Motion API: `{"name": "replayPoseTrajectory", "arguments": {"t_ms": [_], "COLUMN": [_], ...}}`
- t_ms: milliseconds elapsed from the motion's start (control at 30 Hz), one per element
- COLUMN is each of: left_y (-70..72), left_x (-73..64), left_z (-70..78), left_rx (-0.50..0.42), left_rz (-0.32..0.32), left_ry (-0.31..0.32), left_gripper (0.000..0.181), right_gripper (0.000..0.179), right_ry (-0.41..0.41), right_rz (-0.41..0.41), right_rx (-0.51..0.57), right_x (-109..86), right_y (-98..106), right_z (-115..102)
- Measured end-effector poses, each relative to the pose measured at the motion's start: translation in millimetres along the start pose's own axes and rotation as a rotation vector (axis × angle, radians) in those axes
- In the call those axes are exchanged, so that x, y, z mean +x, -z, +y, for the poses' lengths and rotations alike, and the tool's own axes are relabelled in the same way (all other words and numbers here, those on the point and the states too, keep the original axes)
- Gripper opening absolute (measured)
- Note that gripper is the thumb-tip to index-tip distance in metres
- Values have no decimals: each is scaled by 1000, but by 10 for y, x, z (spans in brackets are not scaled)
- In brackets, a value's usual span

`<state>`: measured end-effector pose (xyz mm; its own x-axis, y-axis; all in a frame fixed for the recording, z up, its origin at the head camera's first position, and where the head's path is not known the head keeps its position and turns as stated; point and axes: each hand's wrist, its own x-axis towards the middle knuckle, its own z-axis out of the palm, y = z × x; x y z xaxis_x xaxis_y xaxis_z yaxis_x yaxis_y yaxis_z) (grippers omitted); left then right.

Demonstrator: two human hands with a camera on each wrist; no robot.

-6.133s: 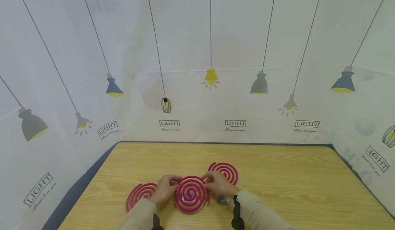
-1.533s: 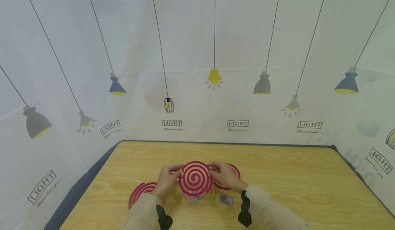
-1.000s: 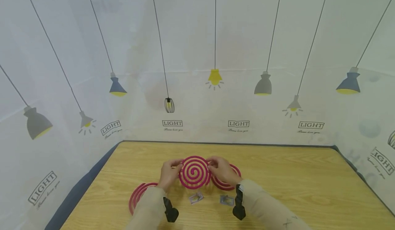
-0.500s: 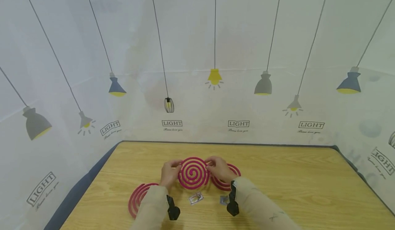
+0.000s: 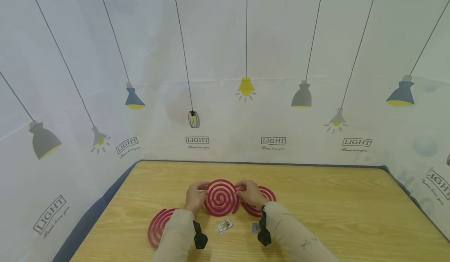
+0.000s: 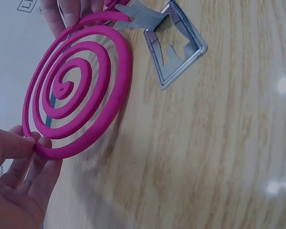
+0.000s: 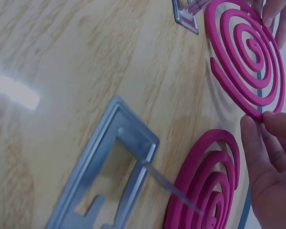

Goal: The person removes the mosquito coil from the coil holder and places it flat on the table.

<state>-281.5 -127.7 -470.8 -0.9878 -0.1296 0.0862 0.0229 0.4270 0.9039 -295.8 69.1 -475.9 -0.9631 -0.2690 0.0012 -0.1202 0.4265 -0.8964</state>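
Note:
A magenta mosquito coil [image 5: 220,198] is held up on a tilt, with its face towards me. My left hand [image 5: 195,198] pinches its left edge between thumb and fingers, and my right hand [image 5: 251,194] pinches the right edge. Both grips show in the left wrist view, where the coil's outer ring [image 6: 123,86] leans over the wood. On the near side of the coil lies a small metal coil stand [image 5: 225,225], its prong bent up from the frame. A second stand [image 7: 91,160] lies by my right wrist, partly hidden in the head view.
Another magenta coil [image 5: 153,227] lies at the left, partly under my left sleeve. A further coil [image 7: 186,186] lies behind my right hand. The wooden table [image 5: 334,207] reaches back to a fabric wall printed with lamps [image 5: 302,96].
Since the earliest frame, both hands have lifted the coil off the middle stand and moved it farther back, uncovering the stand. Over the last half second, the hands and coil hardly move.

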Motion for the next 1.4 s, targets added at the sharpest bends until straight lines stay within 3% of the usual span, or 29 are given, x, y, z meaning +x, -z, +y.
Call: {"name": "replayPoseTrajectory", "arguments": {"t_ms": [233, 467, 1000, 1200, 1400], "left_y": [-28, -46, -82, -106, -125], "left_x": [0, 6, 3, 13, -9], "left_z": [-21, -69, -133, -175, -183], "left_rx": [24, 46, -35, -54, -30], "left_rz": [15, 30, 58, 63, 71], "left_ry": [-12, 35, 51, 70, 50], "left_gripper": [28, 27, 32, 33, 32], "right_gripper": [20, 21, 21, 22, 23], "right_ry": [13, -1, 54, 31, 26], "right_rz": [4, 21, 54, 63, 51], "right_rx": [-7, -6, -51, -31, -45], "right_x": [4, 4, -3, -2, 2], "right_y": [-1, -20, -19, -29, -18], "right_z": [20, 30, 48, 70, 94]}}
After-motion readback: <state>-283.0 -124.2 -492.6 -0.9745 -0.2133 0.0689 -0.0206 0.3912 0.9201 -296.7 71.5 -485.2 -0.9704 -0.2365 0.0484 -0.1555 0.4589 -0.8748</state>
